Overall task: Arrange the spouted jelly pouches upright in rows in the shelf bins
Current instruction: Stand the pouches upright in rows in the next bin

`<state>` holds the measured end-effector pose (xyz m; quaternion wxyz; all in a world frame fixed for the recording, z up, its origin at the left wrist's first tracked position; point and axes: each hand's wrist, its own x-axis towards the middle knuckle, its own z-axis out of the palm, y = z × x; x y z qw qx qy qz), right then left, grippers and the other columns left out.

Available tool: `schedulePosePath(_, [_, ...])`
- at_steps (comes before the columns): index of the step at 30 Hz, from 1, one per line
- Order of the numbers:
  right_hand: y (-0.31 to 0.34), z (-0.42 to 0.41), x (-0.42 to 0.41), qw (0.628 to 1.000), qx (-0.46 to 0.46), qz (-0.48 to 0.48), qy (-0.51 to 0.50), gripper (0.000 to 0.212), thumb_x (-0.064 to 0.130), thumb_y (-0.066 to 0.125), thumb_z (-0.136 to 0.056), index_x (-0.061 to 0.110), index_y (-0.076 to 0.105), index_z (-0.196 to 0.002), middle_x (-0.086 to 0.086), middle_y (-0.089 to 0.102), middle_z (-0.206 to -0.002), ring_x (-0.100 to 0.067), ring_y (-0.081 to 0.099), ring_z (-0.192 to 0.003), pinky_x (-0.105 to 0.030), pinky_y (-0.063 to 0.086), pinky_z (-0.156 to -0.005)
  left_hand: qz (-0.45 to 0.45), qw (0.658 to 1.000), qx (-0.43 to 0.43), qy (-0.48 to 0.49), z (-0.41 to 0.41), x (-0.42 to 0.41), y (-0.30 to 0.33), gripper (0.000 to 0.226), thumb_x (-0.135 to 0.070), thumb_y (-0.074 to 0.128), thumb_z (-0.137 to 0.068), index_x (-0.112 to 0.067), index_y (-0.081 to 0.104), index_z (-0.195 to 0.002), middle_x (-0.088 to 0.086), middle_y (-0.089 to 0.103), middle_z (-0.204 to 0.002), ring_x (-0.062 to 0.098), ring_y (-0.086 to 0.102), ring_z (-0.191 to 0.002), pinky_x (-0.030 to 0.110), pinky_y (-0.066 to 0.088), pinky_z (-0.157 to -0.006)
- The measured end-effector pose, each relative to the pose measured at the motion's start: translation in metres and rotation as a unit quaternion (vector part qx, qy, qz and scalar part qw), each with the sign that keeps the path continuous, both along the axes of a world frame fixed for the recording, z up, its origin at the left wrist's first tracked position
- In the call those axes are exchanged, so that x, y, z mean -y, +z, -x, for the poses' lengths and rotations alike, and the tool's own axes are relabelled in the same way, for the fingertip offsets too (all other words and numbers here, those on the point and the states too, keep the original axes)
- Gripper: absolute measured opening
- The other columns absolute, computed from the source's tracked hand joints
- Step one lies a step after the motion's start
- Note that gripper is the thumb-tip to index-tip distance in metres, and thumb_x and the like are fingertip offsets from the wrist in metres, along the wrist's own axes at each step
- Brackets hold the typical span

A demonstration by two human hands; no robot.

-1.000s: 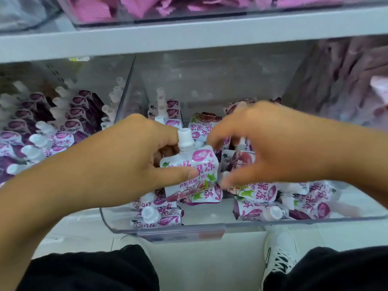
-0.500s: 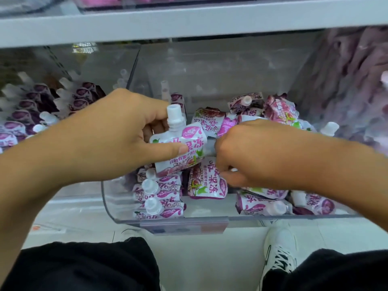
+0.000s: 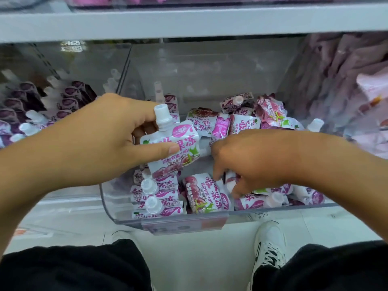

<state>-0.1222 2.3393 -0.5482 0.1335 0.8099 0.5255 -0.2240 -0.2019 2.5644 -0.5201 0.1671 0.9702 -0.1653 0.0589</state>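
Grey shelf board [image 3: 189, 22] across the top of frame. Clear plastic bin [image 3: 117, 215] at centre, price label strip [image 3: 184, 224] on its front lip. Neighbouring bin [image 3: 48, 106] at left holding purple spouted pouches standing in rows, spouts up. Pink-purple packets [image 3: 357, 85] stacked at right edge. Black trousers [image 3: 69, 267] and a white sneaker [image 3: 269, 246] along the bottom.

Left hand [image 3: 100, 141] at centre left, clamped on a jelly pouch [image 3: 174, 148]: thumb across the printed front, fingers behind, white spout [image 3: 162, 116] up, pouch held above the bin's left side, tilted slightly. Right hand [image 3: 247, 160] at centre right, fingers curled down into the loose pile of pouches [image 3: 241, 122]; fingertips touching a flat-lying pouch [image 3: 206, 195] near the front wall, actual pinch not visible, grip cannot be told. Short row of upright pouches [image 3: 153, 198] at the bin's front left corner, just below the held pouch.
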Motion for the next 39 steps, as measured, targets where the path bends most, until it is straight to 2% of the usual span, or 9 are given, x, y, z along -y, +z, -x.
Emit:
schedulePosePath(7, [-0.001, 0.001, -0.004, 0.996, 0.052, -0.063, 0.048, 0.008, 0.023, 0.056, -0.079, 0.021, 0.06, -0.072, 0.004, 0.054, -0.087, -0.018, 0.052, -0.088, -0.037, 0.052, -0.074, -0.004, 1.0, -0.013, 0.006, 0.0, 0.003, 0.003, 0.044, -0.066, 0.052, -0.077, -0.022, 0.062, -0.082, -0.004, 0.051, -0.059, 0.015, 0.05, -0.06, 0.024, 0.041, -0.049])
schedulePosePath(13, [0.006, -0.001, -0.001, 1.0, 0.009, 0.005, -0.027, 0.057, 0.064, 0.067, -0.075, 0.035, 0.055, -0.123, 0.012, 0.049, -0.095, -0.013, 0.048, -0.094, -0.03, 0.046, -0.076, 0.016, 1.0, -0.018, 0.015, -0.001, -0.002, 0.001, 0.046, -0.064, 0.054, -0.076, -0.021, 0.067, -0.088, -0.004, 0.056, -0.061, 0.011, 0.051, -0.06, 0.019, 0.044, -0.058])
schedulePosePath(18, [-0.008, 0.011, -0.022, 0.997, 0.059, -0.027, 0.043, 0.043, 0.044, 0.078, -0.069, 0.024, 0.04, -0.07, 0.008, 0.039, -0.07, -0.02, 0.05, -0.08, -0.033, 0.049, -0.072, 0.012, 1.0, -0.015, 0.022, -0.001, -0.002, -0.001, 0.052, -0.066, 0.051, -0.075, -0.02, 0.068, -0.093, -0.003, 0.06, -0.063, 0.013, 0.054, -0.068, 0.025, 0.045, -0.065])
schedulePosePath(21, [-0.002, 0.01, -0.021, 0.998, 0.046, -0.032, 0.029, 0.049, 0.029, 0.075, -0.074, 0.029, 0.027, -0.063, 0.006, 0.04, -0.066, -0.013, 0.047, -0.06, -0.03, 0.049, -0.058, 0.014, 1.0, -0.013, 0.016, 0.0, -0.003, 0.0, 0.05, -0.069, 0.052, -0.079, -0.023, 0.068, -0.091, -0.005, 0.06, -0.063, 0.012, 0.055, -0.069, 0.023, 0.045, -0.064])
schedulePosePath(26, [0.006, -0.008, 0.0, 0.989, -0.009, -0.147, 0.022, 0.031, 0.024, 0.065, -0.08, 0.013, 0.045, -0.059, -0.002, 0.035, -0.051, -0.016, 0.029, -0.046, -0.029, 0.032, -0.047, 0.025, 0.999, -0.026, 0.017, 0.001, -0.003, -0.001, 0.048, -0.066, 0.052, -0.075, -0.023, 0.067, -0.09, -0.003, 0.062, -0.066, 0.017, 0.055, -0.066, 0.025, 0.046, -0.064])
schedulePosePath(28, [0.01, -0.011, 0.006, 0.984, -0.051, -0.169, 0.003, 0.031, 0.037, 0.065, -0.087, 0.018, 0.058, -0.063, 0.003, 0.051, -0.053, -0.013, 0.045, -0.05, -0.025, 0.04, -0.052, 0.033, 0.999, -0.024, 0.017, -0.001, -0.003, -0.001, 0.046, -0.067, 0.054, -0.075, -0.026, 0.068, -0.091, -0.005, 0.064, -0.067, 0.016, 0.056, -0.063, 0.026, 0.048, -0.063])
schedulePosePath(31, [0.029, -0.02, 0.022, 0.956, -0.029, -0.282, -0.074, 0.029, 0.052, 0.055, -0.086, 0.028, 0.069, -0.08, 0.01, 0.066, -0.07, -0.006, 0.06, -0.064, -0.023, 0.048, -0.061, 0.051, 0.998, -0.03, 0.007, -0.001, 0.001, 0.002, 0.038, -0.067, 0.059, -0.078, -0.031, 0.066, -0.086, -0.007, 0.064, -0.067, 0.015, 0.057, -0.058, 0.025, 0.047, -0.057])
schedulePosePath(35, [0.039, -0.031, 0.045, 0.9, 0.051, -0.399, -0.169, 0.039, 0.052, 0.044, -0.092, 0.021, 0.057, -0.073, 0.003, 0.054, -0.065, -0.012, 0.05, -0.055, -0.035, 0.044, -0.054, 0.121, 0.991, -0.048, 0.013, 0.009, 0.024, 0.009, 0.021, -0.055, 0.066, -0.075, -0.035, 0.065, -0.083, -0.016, 0.067, -0.072, 0.007, 0.064, -0.056, 0.021, 0.05, -0.049])
schedulePosePath(39, [0.031, -0.028, 0.043, 0.834, -0.023, -0.485, -0.263, 0.049, 0.043, 0.044, -0.1, 0.006, 0.049, -0.069, -0.006, 0.042, -0.056, -0.008, 0.033, -0.044, -0.024, 0.028, -0.04, 0.008, 0.998, -0.055, -0.025, 0.02, 0.057, -0.008, 0.033, -0.071, 0.053, -0.076, -0.042, 0.06, -0.089, -0.02, 0.059, -0.069, 0.001, 0.057, -0.065, 0.026, 0.052, -0.058])
